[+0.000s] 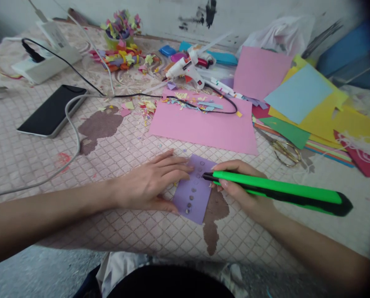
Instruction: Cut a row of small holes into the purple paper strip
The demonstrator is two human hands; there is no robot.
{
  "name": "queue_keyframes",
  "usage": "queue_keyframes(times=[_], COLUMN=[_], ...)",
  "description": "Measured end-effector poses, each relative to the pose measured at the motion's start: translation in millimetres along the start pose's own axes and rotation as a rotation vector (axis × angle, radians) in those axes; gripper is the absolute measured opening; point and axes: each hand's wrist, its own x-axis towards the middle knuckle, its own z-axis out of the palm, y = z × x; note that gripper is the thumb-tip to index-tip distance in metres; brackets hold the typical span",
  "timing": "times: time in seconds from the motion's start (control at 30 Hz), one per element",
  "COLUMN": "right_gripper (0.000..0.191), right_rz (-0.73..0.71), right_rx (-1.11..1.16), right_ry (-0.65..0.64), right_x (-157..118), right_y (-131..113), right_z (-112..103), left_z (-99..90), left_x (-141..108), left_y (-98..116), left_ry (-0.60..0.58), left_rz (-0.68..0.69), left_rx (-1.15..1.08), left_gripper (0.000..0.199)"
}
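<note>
One green cutter, pinched in the right hand, pointed lengthwise left over the purple card; the open left hand seemingly pressed the card's left edge.

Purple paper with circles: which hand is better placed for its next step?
Probably the right hand: it holds the green-and-black plastic cutter, tip beside the circles on the purple paper. The left hand rests its fingers on the paper's left side.
</note>
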Motion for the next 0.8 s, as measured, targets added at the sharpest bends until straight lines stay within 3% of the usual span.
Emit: queue_keyframes(times=[0.1,0.3,0.53,0.8], right_gripper=[0.016,0.014,0.015,0.021], right_rz=[-0.010,0.001,0.047,-0.047], right_rx=[-0.010,0.020,-0.009,-0.122], right_ry=[-0.008,-0.058,-0.089,-0.051], right_x=[0,0,-3,-12], right_y=[-2,1,-1,5], right_z=[0,-2,-5,-3], left_z=[-2.7,-6.2,2.1,3.4], left_x=[3,16,25,29], left_y=[-1,-8,-4,-5], left_ry=[-0.023,-0.241,-0.128,-0.171], left_rz=[0.007,0.031,-0.022,0.026], left_rx=[-0.029,0.041,0.130,0.034], left_gripper=[0.056,0.075,0.077,0.076])
